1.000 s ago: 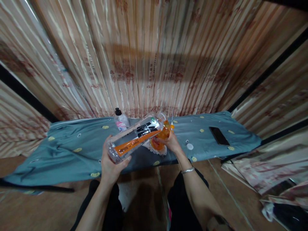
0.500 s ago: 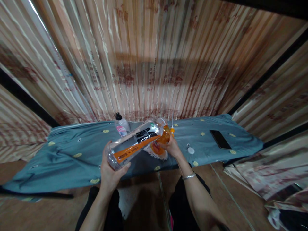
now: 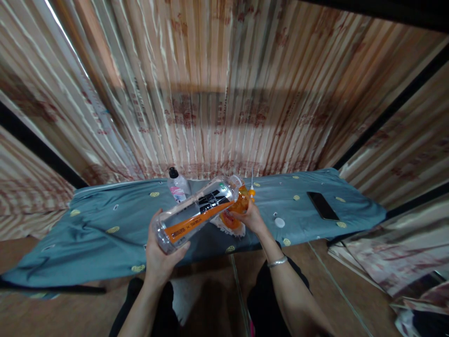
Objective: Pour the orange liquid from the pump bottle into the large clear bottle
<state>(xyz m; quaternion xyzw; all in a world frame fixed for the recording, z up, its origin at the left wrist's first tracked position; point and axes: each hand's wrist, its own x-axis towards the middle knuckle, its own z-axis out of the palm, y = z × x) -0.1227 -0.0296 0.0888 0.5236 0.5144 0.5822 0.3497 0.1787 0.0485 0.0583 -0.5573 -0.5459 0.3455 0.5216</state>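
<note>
My left hand (image 3: 163,250) is wrapped round the base of a large clear bottle (image 3: 196,210) with an orange and black label. The bottle lies tilted, its neck toward the right and a little higher than its base. My right hand (image 3: 251,217) grips a smaller bottle (image 3: 241,201) of orange colour, whose upper part is right by the clear bottle's mouth. Whether the two touch is hard to make out. Below the orange bottle is a white, frilly-edged cloth or packet (image 3: 236,229). An orange pump top (image 3: 251,191) with a clear tube stands just behind my right hand.
A blue-grey bed sheet (image 3: 87,248) covers the narrow surface. On it are a black-capped bottle (image 3: 178,185) at the back, a white round cap (image 3: 279,222) and a dark phone (image 3: 322,206) to the right. Striped curtains (image 3: 210,93) hang behind and at both sides.
Both hands keep their grips on the two bottles, with the clear bottle still tilted. The whole view has shifted very slightly.
</note>
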